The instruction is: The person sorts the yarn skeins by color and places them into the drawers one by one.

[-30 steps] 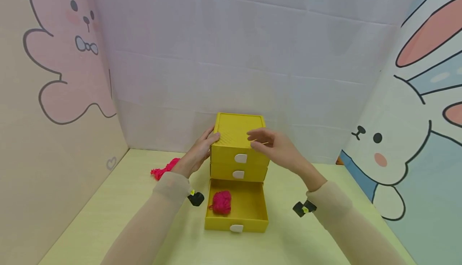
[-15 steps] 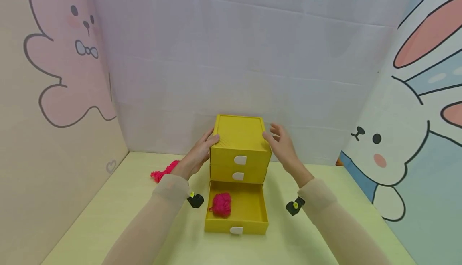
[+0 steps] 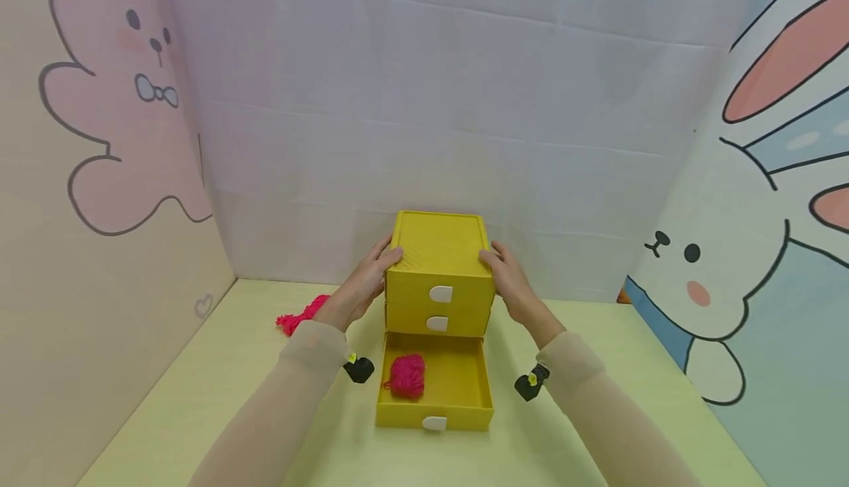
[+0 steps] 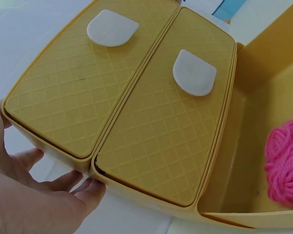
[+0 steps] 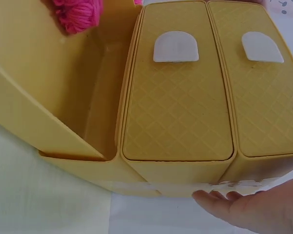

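Observation:
A yellow three-drawer box (image 3: 438, 244) stands at the middle of the table in the head view. Its upper two drawers are closed, with white tabs (image 4: 195, 72) on their waffle-patterned fronts. The bottom drawer (image 3: 458, 417) is pulled out and holds a bundle of pink yarn (image 3: 407, 376) at its left. My left hand (image 3: 361, 286) grips the box's upper left side, thumb over the top edge and fingers down the side. Opposite it, my right hand (image 3: 520, 292) holds the upper right side with its thumb on the top edge. In the right wrist view, fingertips (image 5: 202, 196) lie along that side wall.
A second bundle of pink yarn (image 3: 301, 315) lies on the pale table (image 3: 219, 398) to the left, partly hidden by my left hand. A white cloth wall (image 3: 451, 104) rises behind the box. Side panels with a bear and a rabbit (image 3: 703, 273) flank the table.
My right hand has moved from above the box's top, out past its right edge, and then in against its right side. My left hand has kept its hold on the left side.

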{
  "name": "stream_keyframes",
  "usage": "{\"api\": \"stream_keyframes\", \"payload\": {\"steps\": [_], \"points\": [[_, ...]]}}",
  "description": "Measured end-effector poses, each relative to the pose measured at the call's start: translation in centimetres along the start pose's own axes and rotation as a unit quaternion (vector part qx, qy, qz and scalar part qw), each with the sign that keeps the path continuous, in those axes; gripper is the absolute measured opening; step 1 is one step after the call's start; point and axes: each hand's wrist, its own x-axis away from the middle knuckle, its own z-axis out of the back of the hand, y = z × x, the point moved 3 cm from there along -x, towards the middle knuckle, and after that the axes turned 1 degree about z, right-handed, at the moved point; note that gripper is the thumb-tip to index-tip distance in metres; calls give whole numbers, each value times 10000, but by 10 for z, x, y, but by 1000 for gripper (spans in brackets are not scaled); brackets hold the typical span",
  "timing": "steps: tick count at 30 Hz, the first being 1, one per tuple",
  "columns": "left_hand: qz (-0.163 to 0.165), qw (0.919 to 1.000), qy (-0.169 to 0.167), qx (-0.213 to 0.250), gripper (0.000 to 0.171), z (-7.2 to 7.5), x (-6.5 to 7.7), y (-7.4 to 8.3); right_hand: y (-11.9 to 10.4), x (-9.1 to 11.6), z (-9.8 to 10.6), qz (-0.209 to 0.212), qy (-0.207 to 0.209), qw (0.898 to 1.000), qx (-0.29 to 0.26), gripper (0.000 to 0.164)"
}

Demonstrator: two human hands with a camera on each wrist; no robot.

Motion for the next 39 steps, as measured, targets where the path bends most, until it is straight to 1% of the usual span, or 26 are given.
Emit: {"api": "stream_keyframes", "payload": {"steps": [3,6,10,13,20,24,28,30,32,36,39], "points": [[-4,10000,-23,1,72,0,-1,0,3,-1,-1,-67,-152,9993,-342,73],[2,10000,-50,-23,73,0,-1,0,5,-1,-2,-134,-201,9981,-563,69],[4,10000,-37,-54,74,4,1,0,6,0,-7,-181,-287,9972,-665,67],[-13,9999,-88,-102,74,7,3,0,6,0,-10,-189,-359,9968,-692,67],[-55,9987,-362,-365,77,13,3,2,6,0,-8,-211,-349,9964,-743,67],[-135,9965,-400,-719,78,28,7,4,6,0,-8,-166,-391,9963,-752,68],[-188,9923,-141,-1213,78,49,15,1,7,0,-9,-160,-404,9960,-778,68],[-202,9875,68,-1561,76,60,18,-3,8,-1,-9,-172,-406,9960,-781,68],[-259,9792,255,-1995,75,71,21,-7,8,-1,-8,-187,-388,9962,-760,69],[-429,9531,580,-2938,75,88,24,-18,8,-1,-5,-200,-347,9965,-738,69],[-563,9357,741,-3403,74,98,23,-27,9,0,-3,-217,-321,9965,-746,69]]}}
